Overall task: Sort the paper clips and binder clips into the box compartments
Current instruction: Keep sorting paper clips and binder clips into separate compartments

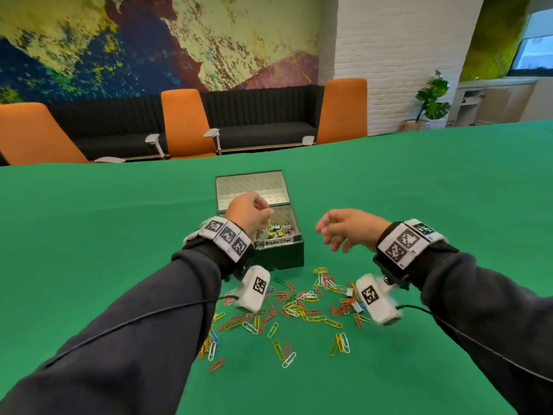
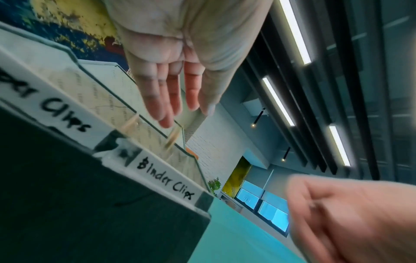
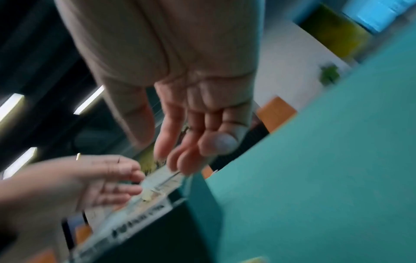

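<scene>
A dark box stands open in mid-table, its lid tipped back. Its right compartment, labelled "Binder Clips", holds a heap of binder clips. The left compartment is hidden behind my left wrist. My left hand hovers over the box with fingers straight; two blurred yellowish pieces are in the air just under them. My right hand hangs in the air right of the box, fingers loosely curled with nothing visible in them. Many coloured paper clips lie scattered in front of the box.
A green cloth covers the whole table. Small blue binder clips lie among the paper clips near my right wrist camera. Orange chairs and a dark bench stand beyond the far edge.
</scene>
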Motion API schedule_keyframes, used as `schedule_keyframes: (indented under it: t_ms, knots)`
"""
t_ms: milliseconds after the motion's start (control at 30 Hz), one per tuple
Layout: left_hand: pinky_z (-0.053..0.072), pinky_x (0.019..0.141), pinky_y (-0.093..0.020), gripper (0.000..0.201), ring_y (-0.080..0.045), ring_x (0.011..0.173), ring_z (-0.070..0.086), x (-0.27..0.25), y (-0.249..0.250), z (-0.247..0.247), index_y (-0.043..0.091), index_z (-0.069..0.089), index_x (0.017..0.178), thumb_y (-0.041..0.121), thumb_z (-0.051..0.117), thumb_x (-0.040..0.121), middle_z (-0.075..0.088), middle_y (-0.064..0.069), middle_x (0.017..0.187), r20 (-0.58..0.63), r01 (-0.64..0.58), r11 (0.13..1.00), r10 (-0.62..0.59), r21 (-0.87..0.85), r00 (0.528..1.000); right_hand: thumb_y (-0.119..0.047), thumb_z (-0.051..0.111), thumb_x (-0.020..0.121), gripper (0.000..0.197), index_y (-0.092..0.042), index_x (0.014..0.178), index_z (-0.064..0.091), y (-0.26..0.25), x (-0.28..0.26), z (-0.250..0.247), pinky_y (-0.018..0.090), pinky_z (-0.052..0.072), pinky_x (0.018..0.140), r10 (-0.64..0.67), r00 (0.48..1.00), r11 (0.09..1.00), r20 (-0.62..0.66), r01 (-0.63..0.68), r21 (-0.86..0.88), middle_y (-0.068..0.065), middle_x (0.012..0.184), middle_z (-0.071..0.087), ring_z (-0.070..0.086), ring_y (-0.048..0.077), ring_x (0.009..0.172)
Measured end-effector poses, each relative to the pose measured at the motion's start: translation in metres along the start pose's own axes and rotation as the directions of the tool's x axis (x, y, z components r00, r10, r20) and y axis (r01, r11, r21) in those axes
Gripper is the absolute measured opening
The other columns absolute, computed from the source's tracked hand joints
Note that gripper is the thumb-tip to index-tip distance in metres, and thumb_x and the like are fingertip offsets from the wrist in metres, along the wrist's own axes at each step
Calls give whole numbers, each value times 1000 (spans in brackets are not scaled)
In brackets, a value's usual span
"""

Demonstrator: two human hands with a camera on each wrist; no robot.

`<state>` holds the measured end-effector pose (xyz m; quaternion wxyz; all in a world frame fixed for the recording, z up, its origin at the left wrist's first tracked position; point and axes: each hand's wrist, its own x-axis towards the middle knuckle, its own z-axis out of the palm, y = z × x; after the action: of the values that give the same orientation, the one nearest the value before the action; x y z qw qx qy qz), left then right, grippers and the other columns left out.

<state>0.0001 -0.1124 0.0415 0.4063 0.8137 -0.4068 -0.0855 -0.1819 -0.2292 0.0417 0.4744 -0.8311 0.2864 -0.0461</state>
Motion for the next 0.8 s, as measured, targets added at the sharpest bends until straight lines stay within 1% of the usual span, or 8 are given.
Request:
schedule_keyframes:
  t_ms: [100, 200, 267, 367, 500, 567, 667, 800]
  knots:
    - [47, 74, -25, 13, -15, 87, 56, 0, 4, 13, 13, 58, 99, 20, 60, 87, 61, -1, 96, 1, -56, 993, 57, 107, 998, -17, 56, 89, 12, -26, 81, 52, 20, -16, -4, 18, 40, 49, 140, 978, 876, 153, -50, -481, -5, 74, 57, 54, 8, 60]
    - [42, 68, -15, 15, -11, 87, 55, -22, 16, 29, 13, 59, 103, 17, 58, 88, 62, 0, 99, 150, -242, 961, 223, 130, 963, -23, 62, 85, 10, -26, 87, 53, 36, -30, 4, 18, 40, 50, 237, 947, 768, 218, -46, -639, -9, 72, 56, 52, 6, 58]
    - [43, 76, -18, 19, -10, 88, 57, -36, 23, 42, 14, 61, 105, 19, 60, 87, 66, 0, 103, 365, -395, 897, 306, 198, 879, -29, 66, 82, 17, -24, 92, 54, 43, -35, 17, 19, 39, 52, 264, 939, 708, 221, -32, -706, -8, 73, 56, 51, 8, 60]
    - [42, 78, -22, 23, -14, 88, 59, -45, 30, 62, 15, 61, 109, 22, 60, 87, 68, -1, 106, 633, -536, 803, 278, 259, 723, -34, 67, 80, 29, -15, 101, 56, 51, -35, 35, 24, 38, 67, 232, 959, 551, 161, 7, -835, 4, 96, 64, 50, 17, 78]
    - [38, 76, -23, 25, -22, 99, 61, -45, 32, 88, 12, 61, 111, 19, 60, 87, 68, -6, 110, 766, -594, 749, 189, 292, 615, -21, 61, 83, 13, -16, 90, 51, 51, -34, 42, 25, 35, 68, 186, 966, 442, 179, 80, -894, 11, 93, 57, 46, 19, 81]
    - [37, 75, -22, 21, -24, 100, 61, -43, 34, 98, 9, 62, 107, 15, 59, 87, 67, -8, 110, 777, -600, 738, 170, 307, 606, -14, 57, 83, 9, -17, 83, 48, 55, -35, 40, 25, 34, 65, 160, 972, 440, 172, 86, -894, 8, 89, 55, 46, 20, 80]
    - [38, 73, -22, 20, -25, 96, 61, -38, 35, 109, 7, 63, 105, 9, 57, 86, 67, -11, 109, 777, -578, 742, 123, 341, 617, -9, 55, 82, 30, -23, 64, 35, 67, -39, 34, 25, 31, 54, 135, 983, 488, 126, 45, -872, -3, 71, 45, 44, 20, 80]
    - [37, 68, -21, 21, -20, 84, 56, -36, 32, 115, 7, 63, 105, 8, 57, 85, 67, -11, 108, 748, -549, 761, 130, 345, 651, -7, 54, 81, 31, -24, 66, 34, 79, -45, 20, 23, 29, 52, 93, 995, 561, 45, -15, -827, -11, 65, 37, 44, 18, 79]
